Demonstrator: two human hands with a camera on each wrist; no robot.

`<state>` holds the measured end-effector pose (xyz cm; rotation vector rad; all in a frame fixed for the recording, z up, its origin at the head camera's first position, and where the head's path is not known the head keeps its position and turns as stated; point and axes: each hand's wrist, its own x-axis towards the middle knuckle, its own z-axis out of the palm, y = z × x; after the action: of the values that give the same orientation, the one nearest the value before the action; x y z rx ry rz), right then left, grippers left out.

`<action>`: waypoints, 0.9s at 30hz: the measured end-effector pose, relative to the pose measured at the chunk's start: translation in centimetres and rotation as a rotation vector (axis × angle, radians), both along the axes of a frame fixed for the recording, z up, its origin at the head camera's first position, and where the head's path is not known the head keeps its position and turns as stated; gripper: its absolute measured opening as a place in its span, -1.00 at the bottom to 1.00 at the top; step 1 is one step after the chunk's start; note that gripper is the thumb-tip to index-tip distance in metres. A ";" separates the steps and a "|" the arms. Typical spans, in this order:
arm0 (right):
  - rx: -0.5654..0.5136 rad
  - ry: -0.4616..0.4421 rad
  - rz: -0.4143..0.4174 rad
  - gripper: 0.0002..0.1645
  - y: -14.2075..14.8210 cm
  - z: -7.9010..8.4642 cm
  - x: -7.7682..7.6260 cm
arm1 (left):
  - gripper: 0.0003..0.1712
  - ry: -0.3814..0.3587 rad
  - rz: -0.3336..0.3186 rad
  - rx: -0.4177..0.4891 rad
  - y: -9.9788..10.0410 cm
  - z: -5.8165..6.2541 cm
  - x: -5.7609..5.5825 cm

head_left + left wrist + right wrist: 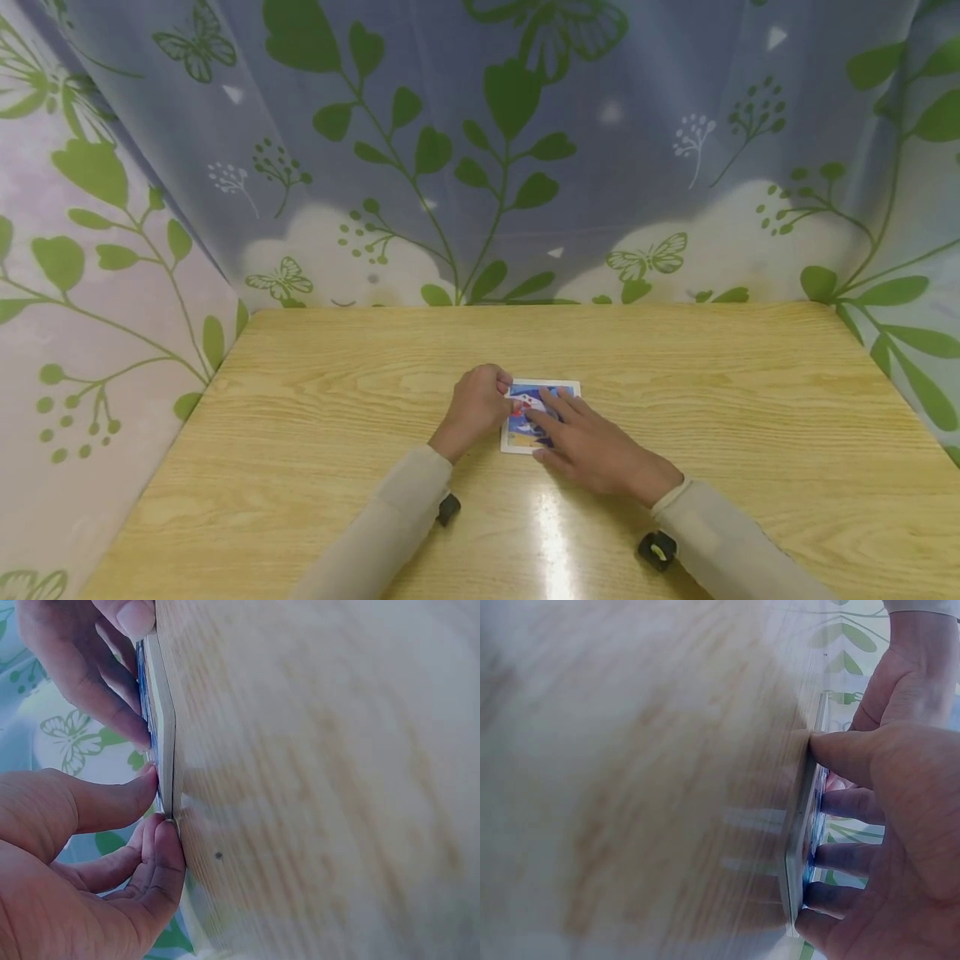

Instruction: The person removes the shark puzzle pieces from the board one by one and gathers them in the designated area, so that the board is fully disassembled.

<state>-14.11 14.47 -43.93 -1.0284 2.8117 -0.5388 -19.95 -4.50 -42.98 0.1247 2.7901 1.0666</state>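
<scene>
With the picture panel (522, 431) flat on the table (315, 392), the step in hand appears to be steadying it, left hand (476, 407) pinching its left edge, right hand (596, 446) resting straight fingers across its face; the next move likely calls for even pressure.

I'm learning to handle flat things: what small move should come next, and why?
Perhaps a light press with the left hand: its thumb is at the left side of the flat picture, while the right hand lies spread across it, likely steadying it.
</scene>
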 end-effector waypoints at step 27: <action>0.001 0.013 0.010 -0.36 0.0 0.3 0.1 | -0.67 0.085 -0.033 0.048 -0.4 -0.2 -0.3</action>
<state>-14.06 14.51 -43.64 -1.0493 2.8161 -0.5312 -20.22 -4.85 -43.20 0.2259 2.8269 1.1462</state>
